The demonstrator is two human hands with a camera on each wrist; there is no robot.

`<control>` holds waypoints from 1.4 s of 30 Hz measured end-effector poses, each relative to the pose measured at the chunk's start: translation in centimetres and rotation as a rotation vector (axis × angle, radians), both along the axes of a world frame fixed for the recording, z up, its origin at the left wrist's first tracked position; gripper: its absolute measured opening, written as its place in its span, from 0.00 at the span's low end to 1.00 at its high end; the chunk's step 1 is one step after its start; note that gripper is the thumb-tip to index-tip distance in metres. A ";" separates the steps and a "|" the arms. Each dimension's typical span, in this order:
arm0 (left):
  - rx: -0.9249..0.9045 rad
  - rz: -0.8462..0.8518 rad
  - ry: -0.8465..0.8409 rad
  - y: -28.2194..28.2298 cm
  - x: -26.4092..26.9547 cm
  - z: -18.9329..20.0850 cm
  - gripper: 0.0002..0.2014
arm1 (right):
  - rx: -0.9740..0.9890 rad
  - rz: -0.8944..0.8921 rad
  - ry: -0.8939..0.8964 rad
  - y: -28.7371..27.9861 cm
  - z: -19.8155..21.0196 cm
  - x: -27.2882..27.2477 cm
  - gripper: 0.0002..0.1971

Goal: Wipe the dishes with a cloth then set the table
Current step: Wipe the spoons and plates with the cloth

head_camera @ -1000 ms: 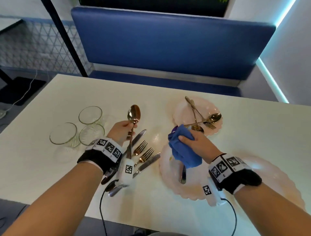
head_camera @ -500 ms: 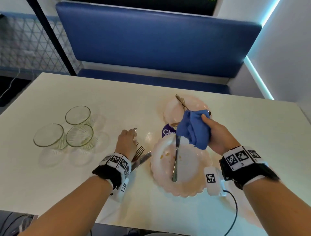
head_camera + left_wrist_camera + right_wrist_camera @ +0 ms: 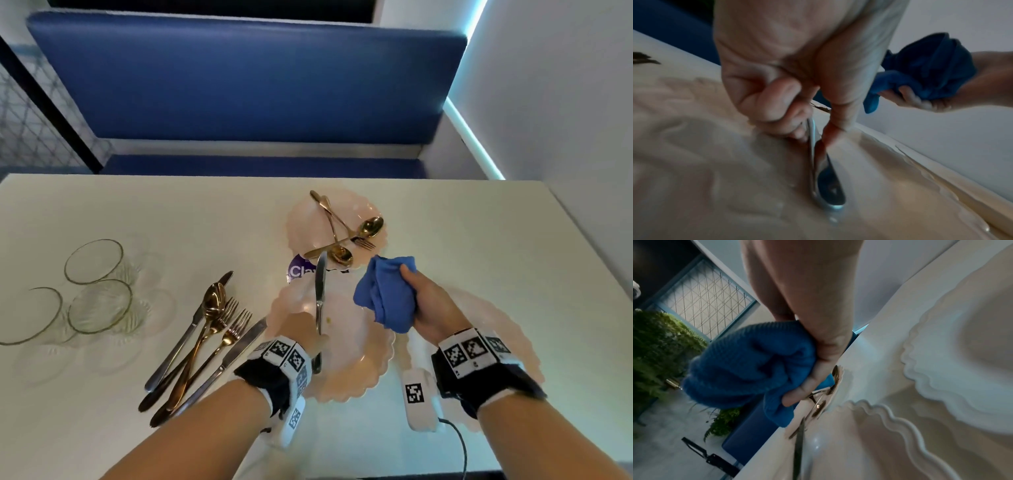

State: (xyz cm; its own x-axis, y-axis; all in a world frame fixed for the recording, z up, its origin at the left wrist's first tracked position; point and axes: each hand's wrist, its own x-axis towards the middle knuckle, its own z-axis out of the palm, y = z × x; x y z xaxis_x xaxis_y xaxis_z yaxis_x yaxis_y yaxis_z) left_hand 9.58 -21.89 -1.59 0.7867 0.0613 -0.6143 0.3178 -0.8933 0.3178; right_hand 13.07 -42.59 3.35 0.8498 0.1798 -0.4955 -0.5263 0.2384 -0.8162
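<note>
My left hand point(image 3: 303, 334) pinches the silver knife point(image 3: 320, 284) partway along its handle, over the near pink scalloped plate point(image 3: 359, 363). In the left wrist view the thumb and curled fingers point(image 3: 777, 104) clamp the knife point(image 3: 827, 186), whose handle end touches the plate point(image 3: 705, 162). My right hand point(image 3: 430, 308) grips a bunched blue cloth point(image 3: 387, 294) just right of the knife blade, apart from it. The right wrist view shows the cloth point(image 3: 748, 363) wadded in the fist above the table. A few crumbs lie on the near plate.
A far pink plate point(image 3: 301, 219) holds gold spoons and a fork. A third plate point(image 3: 510, 329) lies under my right wrist. Knives, forks and a gold spoon point(image 3: 212, 301) lie left of the near plate, with three glasses point(image 3: 97, 305) further left. A blue bench stands behind the table.
My left hand has laid the gold spoon among the cutlery on the left and taken hold of the knife on the near plate. My right hand has carried the cloth to the right.
</note>
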 end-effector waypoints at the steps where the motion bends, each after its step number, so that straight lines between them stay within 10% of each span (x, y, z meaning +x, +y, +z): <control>1: -0.025 -0.003 0.018 0.1 -0.1 0.1 0.13 | -0.029 0.014 -0.017 0.1 0.0 -0.3 0.26; 17: -0.691 0.250 -0.105 2.8 -2.9 4.9 0.06 | 0.005 0.098 0.041 5.5 -1.6 -0.8 0.17; 29: -0.897 0.251 0.008 2.4 -4.2 7.5 0.11 | -0.113 -0.344 -0.228 8.0 0.9 3.6 0.08; 37: -0.825 0.277 -0.029 2.7 -2.3 7.9 0.14 | -0.066 -0.114 -0.082 10.3 -0.1 0.7 0.18; 42: -0.775 0.143 -0.097 4.0 -3.0 8.0 0.13 | -0.035 -0.307 -0.117 6.3 1.9 5.4 0.20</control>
